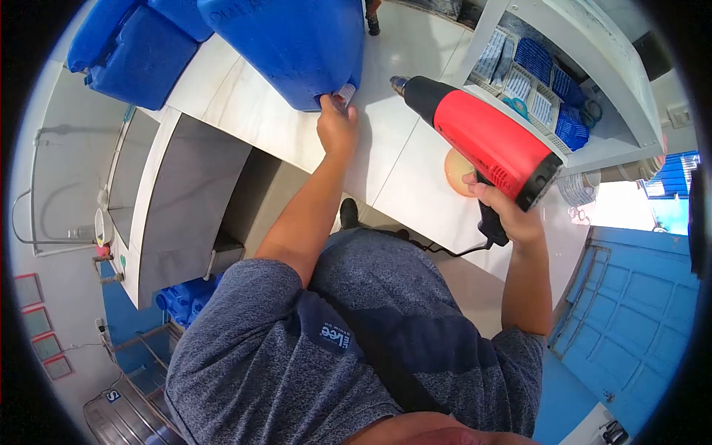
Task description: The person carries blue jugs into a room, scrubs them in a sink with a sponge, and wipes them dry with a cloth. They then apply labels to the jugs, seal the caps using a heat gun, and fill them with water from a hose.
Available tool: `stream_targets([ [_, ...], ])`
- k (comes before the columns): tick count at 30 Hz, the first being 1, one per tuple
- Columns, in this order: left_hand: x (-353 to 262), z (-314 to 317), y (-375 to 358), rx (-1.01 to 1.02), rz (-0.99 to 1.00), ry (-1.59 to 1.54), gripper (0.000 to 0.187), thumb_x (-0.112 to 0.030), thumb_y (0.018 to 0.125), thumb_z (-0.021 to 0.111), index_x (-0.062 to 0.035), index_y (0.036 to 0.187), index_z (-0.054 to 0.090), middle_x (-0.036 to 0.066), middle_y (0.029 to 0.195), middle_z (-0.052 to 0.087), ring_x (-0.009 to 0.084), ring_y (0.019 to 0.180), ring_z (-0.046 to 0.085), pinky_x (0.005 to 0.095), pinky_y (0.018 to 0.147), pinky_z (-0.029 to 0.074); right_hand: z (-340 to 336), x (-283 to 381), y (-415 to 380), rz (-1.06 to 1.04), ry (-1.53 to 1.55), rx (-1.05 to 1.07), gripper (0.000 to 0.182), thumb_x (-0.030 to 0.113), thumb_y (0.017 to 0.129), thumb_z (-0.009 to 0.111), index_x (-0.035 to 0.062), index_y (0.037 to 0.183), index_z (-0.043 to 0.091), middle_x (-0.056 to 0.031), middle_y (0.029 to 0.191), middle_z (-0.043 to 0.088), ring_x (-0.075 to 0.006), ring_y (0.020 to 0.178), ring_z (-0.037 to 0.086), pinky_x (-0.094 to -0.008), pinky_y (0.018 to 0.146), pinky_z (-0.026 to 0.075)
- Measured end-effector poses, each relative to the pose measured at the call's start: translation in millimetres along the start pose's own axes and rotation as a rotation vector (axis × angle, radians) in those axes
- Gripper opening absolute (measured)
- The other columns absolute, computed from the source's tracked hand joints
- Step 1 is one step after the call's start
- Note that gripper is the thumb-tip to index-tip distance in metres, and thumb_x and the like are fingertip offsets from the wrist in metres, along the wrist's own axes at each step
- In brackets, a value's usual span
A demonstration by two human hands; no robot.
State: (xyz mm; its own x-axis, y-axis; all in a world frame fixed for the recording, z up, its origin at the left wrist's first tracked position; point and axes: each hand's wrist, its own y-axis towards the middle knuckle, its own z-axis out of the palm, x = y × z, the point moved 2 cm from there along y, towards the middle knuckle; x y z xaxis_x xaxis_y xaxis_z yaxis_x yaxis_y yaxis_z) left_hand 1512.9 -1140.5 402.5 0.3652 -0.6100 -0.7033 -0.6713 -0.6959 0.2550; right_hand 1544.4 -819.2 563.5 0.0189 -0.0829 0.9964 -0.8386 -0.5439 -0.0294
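My left hand [337, 130] is closed at the near lower corner of a large blue jug [289, 44]. Its fingers pinch a small piece beside a white label with reddish marks; the piece is too small to make out. My right hand [508, 211] grips the black handle of a red and black heat gun [486, 133]. The gun's metal nozzle points up and left, apart from the jug. Partly hidden behind the gun and my right hand, a round peach-coloured object [456, 172] rests on the white tiled counter [386, 159].
More blue jugs [144, 55] stand at the upper left. A white shelf [615, 63] at the upper right holds baskets with blue-and-white packets and scissors. The gun's black cord [463, 254] trails over the counter edge. A white roll [577, 190] lies near the shelf.
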Motion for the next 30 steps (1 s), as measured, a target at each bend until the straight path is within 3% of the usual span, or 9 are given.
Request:
stream_targets([
  [2,-2.1,1.3,-3.1,-0.095,0.066,-0.044,0.041,-0.011,0.085,0.070,-0.0008,0.120,0.053,0.024,0.101,0.070,0.0440,0.094,0.068,0.0468,0.080,0.052,-0.2,-1.3,4.4,-0.032,0.039,-0.005,0.015,0.008,0.089,0.066,0.0031,0.101,0.060,0.0014,0.086,0.054,-0.0085,0.075,0.047,-0.0271,0.068,0.040],
  [4,-5.5,-3.3,-4.4,-0.123,0.003,-0.188,0.044,-0.009,0.086,0.070,-0.0048,0.126,0.053,0.022,0.110,0.068,0.0416,0.103,0.065,0.0454,0.086,0.051,-5.1,-13.4,8.4,0.117,0.062,-0.012,0.043,0.003,0.082,0.068,-0.0024,0.124,0.060,-0.0120,0.105,0.070,-0.0210,0.098,0.069,-0.0341,0.084,0.055],
  [5,-4.7,-3.2,-5.6,-0.127,-0.004,-0.187,0.044,-0.009,0.086,0.070,-0.0048,0.126,0.053,0.022,0.110,0.068,0.0416,0.103,0.065,0.0454,0.086,0.051,-5.4,-16.2,8.6,0.119,0.060,-0.006,0.043,0.003,0.082,0.068,-0.0024,0.124,0.060,-0.0120,0.105,0.070,-0.0210,0.098,0.069,-0.0341,0.084,0.055],
  [7,-3.8,-5.6,-4.2,-0.136,0.050,-0.137,0.039,-0.009,0.087,0.069,-0.0096,0.124,0.057,0.019,0.106,0.070,0.0410,0.100,0.066,0.0450,0.083,0.052,-6.0,-19.8,9.3,0.009,0.075,-0.018,0.020,0.006,0.087,0.069,0.0020,0.106,0.063,0.0006,0.089,0.060,-0.0093,0.080,0.055,-0.0262,0.073,0.044],
  [12,19.4,-22.8,17.3,0.029,0.139,0.107,0.032,-0.006,0.086,0.064,-0.0164,0.116,0.065,0.012,0.101,0.073,0.0358,0.095,0.070,0.0421,0.081,0.054,-22.1,-38.1,-0.8,0.036,0.008,-0.114,0.033,0.004,0.086,0.071,0.0009,0.118,0.065,-0.0065,0.102,0.070,-0.0143,0.094,0.066,-0.0304,0.084,0.051],
  [14,27.2,-19.3,25.4,0.028,0.316,0.129,0.029,-0.008,0.086,0.065,-0.0154,0.114,0.064,0.014,0.101,0.073,0.0381,0.093,0.069,0.0445,0.078,0.054,-26.8,-39.4,-4.6,0.083,0.029,-0.117,0.037,0.004,0.085,0.072,0.0008,0.121,0.065,-0.0092,0.106,0.072,-0.0162,0.098,0.068,-0.0321,0.087,0.052],
  [19,2.3,-2.8,-0.6,-0.014,0.231,0.013,0.038,-0.008,0.087,0.066,0.0015,0.122,0.053,0.025,0.111,0.065,0.0444,0.106,0.061,0.0479,0.090,0.049,-38.7,-53.4,-3.5,0.084,0.000,-0.073,0.039,0.006,0.085,0.073,-0.0003,0.123,0.063,-0.0112,0.105,0.073,-0.0181,0.099,0.069,-0.0344,0.089,0.054],
  [23,5.2,15.4,-3.1,-0.304,0.209,-0.104,0.042,-0.013,0.087,0.072,0.0002,0.123,0.055,0.022,0.112,0.065,0.0382,0.105,0.065,0.0419,0.090,0.050,-32.7,-46.3,2.7,0.067,0.129,-0.084,0.042,0.008,0.085,0.074,0.0009,0.124,0.063,-0.0093,0.108,0.072,-0.0169,0.097,0.068,-0.0335,0.088,0.052],
  [30,-3.1,21.9,-0.1,-0.271,-0.029,-0.243,0.041,-0.013,0.083,0.077,-0.0008,0.118,0.059,0.020,0.102,0.068,0.0377,0.095,0.065,0.0418,0.085,0.051,-27.1,-65.4,26.8,0.062,0.119,-0.075,0.043,0.011,0.083,0.077,0.0024,0.122,0.064,-0.0054,0.109,0.069,-0.0142,0.095,0.065,-0.0326,0.086,0.052],
])
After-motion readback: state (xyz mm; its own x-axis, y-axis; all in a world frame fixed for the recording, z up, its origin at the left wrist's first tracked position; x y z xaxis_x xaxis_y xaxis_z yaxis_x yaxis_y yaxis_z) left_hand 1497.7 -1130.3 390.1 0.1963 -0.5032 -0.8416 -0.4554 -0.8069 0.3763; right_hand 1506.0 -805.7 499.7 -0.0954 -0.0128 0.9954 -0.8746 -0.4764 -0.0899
